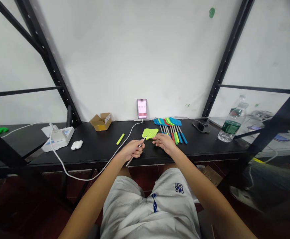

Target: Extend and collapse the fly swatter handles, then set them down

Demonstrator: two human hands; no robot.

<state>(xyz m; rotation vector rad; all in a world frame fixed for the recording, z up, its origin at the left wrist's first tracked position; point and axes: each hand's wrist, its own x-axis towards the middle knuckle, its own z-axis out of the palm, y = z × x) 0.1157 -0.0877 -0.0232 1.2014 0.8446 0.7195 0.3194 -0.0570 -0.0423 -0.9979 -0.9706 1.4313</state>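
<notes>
My left hand point(134, 148) is closed round the thin metal rod point(136, 153) of a lime-green fly swatter. Its flat, patterned head point(150, 133) points away from me above the black table, and the rod's bare end sticks out towards my lap. Just right of the head, my right hand point(164, 142) has its fingers stretched out and apart, holding nothing. Whether its fingertips touch the head's edge, I cannot tell. A separate lime-green handle point(120, 139) lies on the table to the left. Several similar swatters point(172, 127) in blue, green and red lie side by side beyond my right hand.
A phone point(142, 109) leans on the wall, its white cable point(115, 153) looping across the table. Leftward are an open cardboard box point(101, 122), a white case point(76, 145) and a power strip point(59, 139). Rightward are another phone point(200, 126) and water bottles point(232, 124).
</notes>
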